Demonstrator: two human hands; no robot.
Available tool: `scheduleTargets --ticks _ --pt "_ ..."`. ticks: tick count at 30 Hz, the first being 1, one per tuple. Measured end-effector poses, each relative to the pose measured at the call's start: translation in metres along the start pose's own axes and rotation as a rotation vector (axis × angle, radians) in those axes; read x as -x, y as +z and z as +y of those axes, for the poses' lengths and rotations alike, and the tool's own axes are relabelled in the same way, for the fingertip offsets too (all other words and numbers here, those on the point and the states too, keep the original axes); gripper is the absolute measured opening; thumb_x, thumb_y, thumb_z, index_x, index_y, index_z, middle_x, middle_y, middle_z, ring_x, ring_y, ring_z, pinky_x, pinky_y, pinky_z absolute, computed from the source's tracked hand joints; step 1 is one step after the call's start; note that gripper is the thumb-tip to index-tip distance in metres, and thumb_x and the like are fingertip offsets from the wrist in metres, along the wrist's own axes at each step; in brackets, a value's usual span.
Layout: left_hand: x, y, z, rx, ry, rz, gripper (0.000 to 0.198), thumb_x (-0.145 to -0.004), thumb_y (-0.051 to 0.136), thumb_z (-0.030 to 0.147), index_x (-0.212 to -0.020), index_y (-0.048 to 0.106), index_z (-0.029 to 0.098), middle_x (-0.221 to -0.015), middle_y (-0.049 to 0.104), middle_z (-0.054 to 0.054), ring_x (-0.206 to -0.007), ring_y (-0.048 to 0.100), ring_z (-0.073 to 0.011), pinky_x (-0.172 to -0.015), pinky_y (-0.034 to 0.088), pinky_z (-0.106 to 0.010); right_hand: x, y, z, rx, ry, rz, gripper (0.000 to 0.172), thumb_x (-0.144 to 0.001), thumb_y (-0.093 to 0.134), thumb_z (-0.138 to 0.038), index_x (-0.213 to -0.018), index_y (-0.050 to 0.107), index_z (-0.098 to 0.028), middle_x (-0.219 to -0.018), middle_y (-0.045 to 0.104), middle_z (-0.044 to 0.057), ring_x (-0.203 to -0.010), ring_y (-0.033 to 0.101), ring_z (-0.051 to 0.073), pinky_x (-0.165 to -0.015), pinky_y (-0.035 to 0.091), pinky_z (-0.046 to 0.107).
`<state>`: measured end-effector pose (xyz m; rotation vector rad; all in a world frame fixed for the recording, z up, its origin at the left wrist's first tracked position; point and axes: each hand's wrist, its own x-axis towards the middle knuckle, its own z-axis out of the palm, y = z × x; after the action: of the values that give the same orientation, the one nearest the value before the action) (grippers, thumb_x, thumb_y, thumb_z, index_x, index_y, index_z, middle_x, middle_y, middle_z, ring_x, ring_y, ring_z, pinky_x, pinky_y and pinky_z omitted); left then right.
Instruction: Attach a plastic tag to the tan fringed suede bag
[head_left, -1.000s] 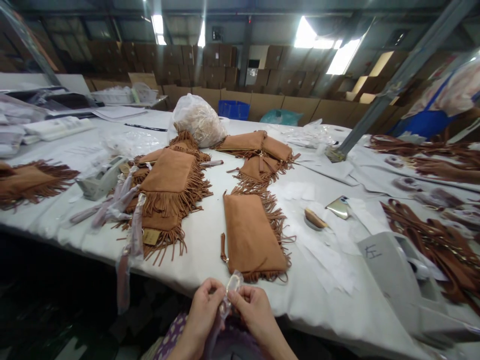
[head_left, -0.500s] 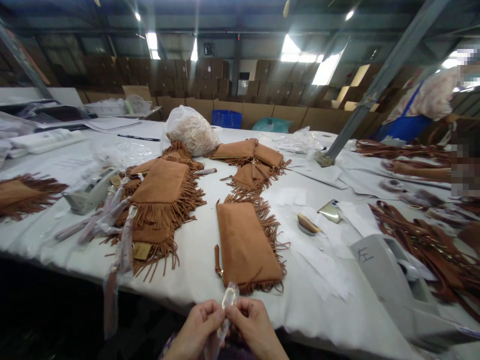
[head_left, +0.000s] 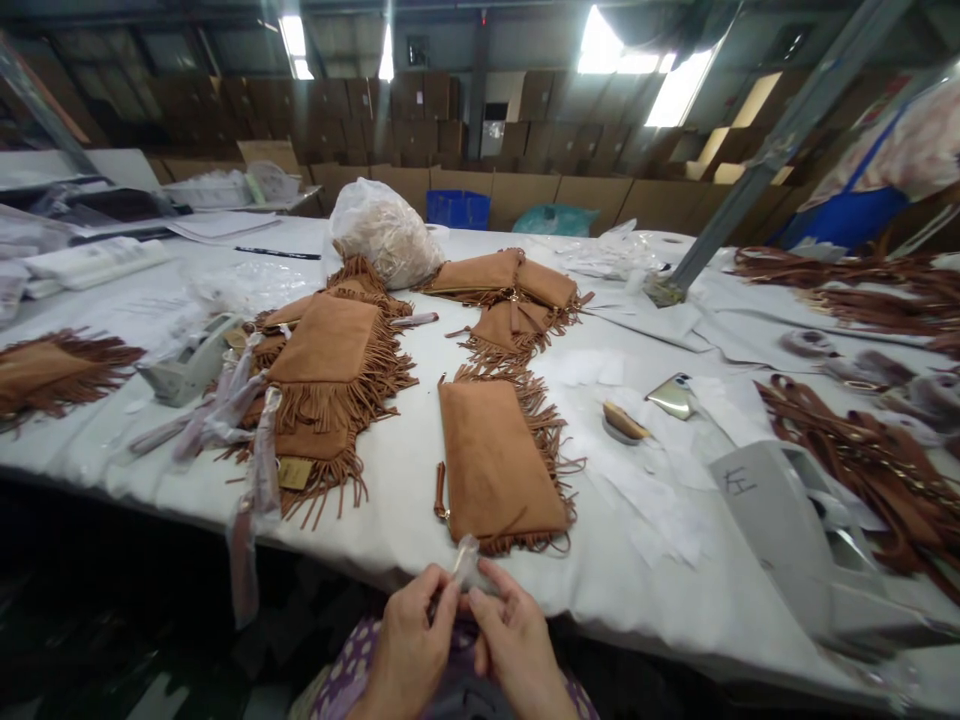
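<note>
My left hand (head_left: 409, 645) and my right hand (head_left: 517, 645) meet at the bottom of the view, just below the near table edge. Both pinch a small clear plastic sleeve (head_left: 464, 556) that sticks up between the fingertips. Right beyond it on the white table (head_left: 390, 520) lies a flat tan suede fringed pouch (head_left: 496, 465), its short strap tab toward me.
A stack of fringed pouches (head_left: 326, 385) lies to the left with clear plastic strips (head_left: 251, 500) hanging over the edge. More pouches (head_left: 510, 295) and a bulging plastic bag (head_left: 382, 235) sit behind. A tape dispenser (head_left: 191, 360), a phone (head_left: 673, 395), brown straps (head_left: 862, 450) and another person (head_left: 885, 180) are around.
The view has shifted slightly. My hands stay together on the plastic sleeve, which now stands lower between my fingers.
</note>
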<state>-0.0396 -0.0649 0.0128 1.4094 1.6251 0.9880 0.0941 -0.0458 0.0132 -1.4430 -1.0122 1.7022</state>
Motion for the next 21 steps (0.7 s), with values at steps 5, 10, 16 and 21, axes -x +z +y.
scheduleTargets --ticks 5,10,16,21 --pt "0.003 -0.003 -0.001 -0.063 -0.011 -0.06 0.026 -0.092 0.042 0.034 -0.078 0.059 0.021 -0.071 0.069 -0.003 -0.062 0.062 -0.0158 -0.058 0.036 -0.023 -0.005 0.014 0.0 -0.048 -0.026 0.047 0.101 -0.066 0.065 -0.06 -0.137 0.025 0.0 -0.04 0.047 -0.009 -0.032 0.033 0.007 -0.033 0.021 0.019" --pt "0.006 -0.001 0.005 -0.006 -0.022 -0.066 0.024 -0.094 0.038 0.037 -0.081 0.052 0.022 -0.071 0.068 -0.003 -0.065 0.064 -0.0173 -0.06 0.038 -0.023 -0.005 0.016 -0.003 -0.048 -0.042 0.068 0.095 -0.067 0.064 -0.057 -0.135 0.027 -0.001 -0.045 0.049 -0.009 -0.036 0.037 0.008 -0.037 0.027 0.021" --pt "0.005 -0.005 0.005 0.095 -0.074 -0.038 0.021 -0.093 0.041 0.041 -0.099 0.038 0.021 -0.059 0.063 0.002 -0.055 0.059 -0.0176 -0.057 0.037 -0.025 -0.01 0.018 0.009 -0.071 -0.127 0.053 0.091 -0.071 0.063 -0.058 -0.136 0.026 -0.007 -0.052 0.055 -0.007 -0.042 0.046 0.01 -0.044 0.036 0.023" --pt "0.002 -0.005 0.006 0.312 -0.112 -0.092 0.028 -0.091 0.047 0.044 -0.101 0.032 0.022 -0.054 0.06 0.004 -0.046 0.052 -0.0125 -0.047 0.035 -0.02 -0.009 0.02 0.009 -0.25 -0.128 -0.014 0.078 -0.07 0.07 -0.053 -0.13 0.035 -0.018 -0.05 0.054 -0.009 -0.039 0.044 0.009 -0.04 0.032 0.02"
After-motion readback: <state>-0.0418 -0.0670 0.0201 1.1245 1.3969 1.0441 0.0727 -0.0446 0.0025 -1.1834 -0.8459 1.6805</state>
